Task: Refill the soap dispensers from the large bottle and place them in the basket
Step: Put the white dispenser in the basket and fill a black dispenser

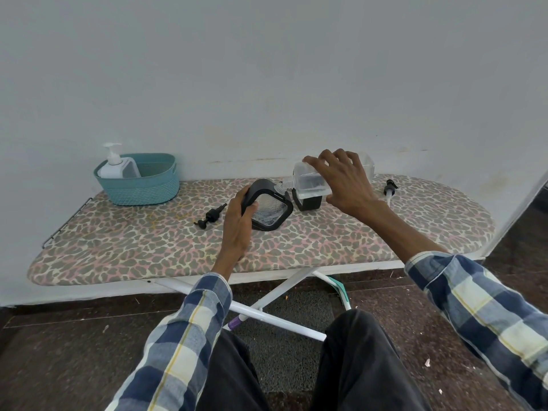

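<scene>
Nearest to you are your own knees in dark trousers (350, 360) and both forearms in blue, white and yellow checked sleeves (189, 330), reaching out over a dark stone floor (59, 351). Crossed white legs (267, 314) hold up the ironing board (148, 247) in front of you, which has a leopard-spot cover and runs left to right along a pale wall (267, 69).

Your left hand (237, 229) is curled round the left side of a black-framed soap dispenser (268, 207), which is tilted with its clear face toward you. Your right hand (345, 180) grips a large clear bottle (308, 182) from above, fingers spread over its top. The bottle lies nearly on its side, its neck pointing left and down at the top of the dispenser; whether the neck touches the opening cannot be told. The two hands are apart, each busy with its own container.

Just behind the bottle stands a second black dispenser (308, 201), mostly hidden by it. A black pump top (211, 216) lies on the board left of your left hand. Another pump top (390, 188) lies far right, past your right wrist.

At the far left of the board sits a teal basket (142, 188). Inside it stands a white pump bottle (112, 166), leaning against a clear container (132, 167).
</scene>
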